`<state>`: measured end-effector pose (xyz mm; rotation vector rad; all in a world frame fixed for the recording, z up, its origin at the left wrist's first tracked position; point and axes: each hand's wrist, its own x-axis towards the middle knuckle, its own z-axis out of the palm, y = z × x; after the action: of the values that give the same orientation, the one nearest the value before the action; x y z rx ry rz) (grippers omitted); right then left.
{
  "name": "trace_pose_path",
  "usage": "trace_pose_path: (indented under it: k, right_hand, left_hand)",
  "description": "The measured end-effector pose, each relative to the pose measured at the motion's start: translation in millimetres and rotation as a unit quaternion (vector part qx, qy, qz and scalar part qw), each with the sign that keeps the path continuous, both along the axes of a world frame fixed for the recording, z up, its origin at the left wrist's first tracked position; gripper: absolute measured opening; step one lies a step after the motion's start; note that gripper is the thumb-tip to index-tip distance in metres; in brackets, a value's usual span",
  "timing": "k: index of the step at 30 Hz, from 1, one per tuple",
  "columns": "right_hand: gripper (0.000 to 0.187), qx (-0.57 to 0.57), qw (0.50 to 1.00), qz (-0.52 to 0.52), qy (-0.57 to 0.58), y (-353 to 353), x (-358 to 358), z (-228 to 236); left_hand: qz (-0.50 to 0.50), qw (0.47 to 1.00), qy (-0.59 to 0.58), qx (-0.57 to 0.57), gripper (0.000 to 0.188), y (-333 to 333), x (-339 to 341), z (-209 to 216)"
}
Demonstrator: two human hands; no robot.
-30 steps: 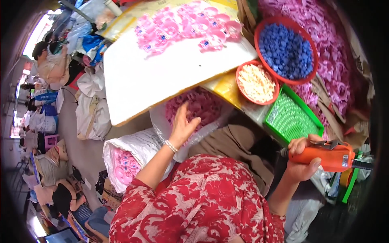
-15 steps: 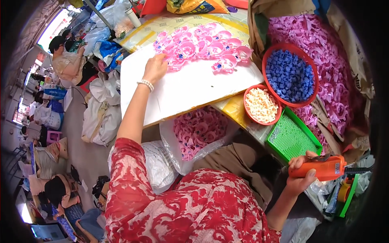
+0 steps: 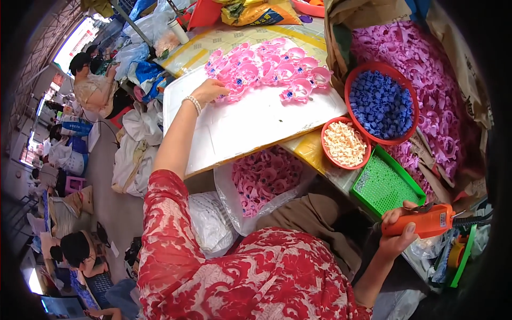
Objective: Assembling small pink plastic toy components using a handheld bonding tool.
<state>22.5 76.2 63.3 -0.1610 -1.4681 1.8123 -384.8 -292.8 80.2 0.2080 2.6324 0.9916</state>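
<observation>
Pink pieces [image 3: 248, 72] lie on the white board [image 3: 240, 125], and we see the left hand [image 3: 209, 92] has gone from over the bag [image 3: 226, 200] below up to their left edge, so it can now reach them; we can't tell if it pinches one, but the right hand [image 3: 396, 233] is wrapped around an orange tool [image 3: 425, 221]

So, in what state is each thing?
Orange handheld tool: in right hand
Pink plastic parts: scattered on white board
Large round red bowl: holding blue pieces
Small round red bowl: holding cream pieces
Green perforated tray: open side up
Translucent plastic bag: open, pink parts inside
</observation>
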Motion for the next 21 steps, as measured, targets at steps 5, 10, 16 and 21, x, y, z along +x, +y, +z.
trace_pose_path:
  k: [5,10,16,21]
  right_hand:
    - [0.055,-0.002,1.000,0.003,-0.002,3,3,-2]
    - [0.051,0.008,1.000,-0.003,-0.002,5,4,0]
    - [0.051,0.008,1.000,0.009,-0.003,8,6,-3]
    - [0.051,0.021,1.000,0.006,-0.005,11,7,-1]
  left_hand:
    - [0.006,0.996,-0.084,0.026,0.021,-8,4,10]
    - [0.024,0.993,-0.116,0.013,0.017,-11,23,19]
    - [0.020,0.984,-0.171,-0.047,0.013,-30,30,30]
    - [-0.020,0.972,-0.200,-0.123,0.014,-36,45,41]
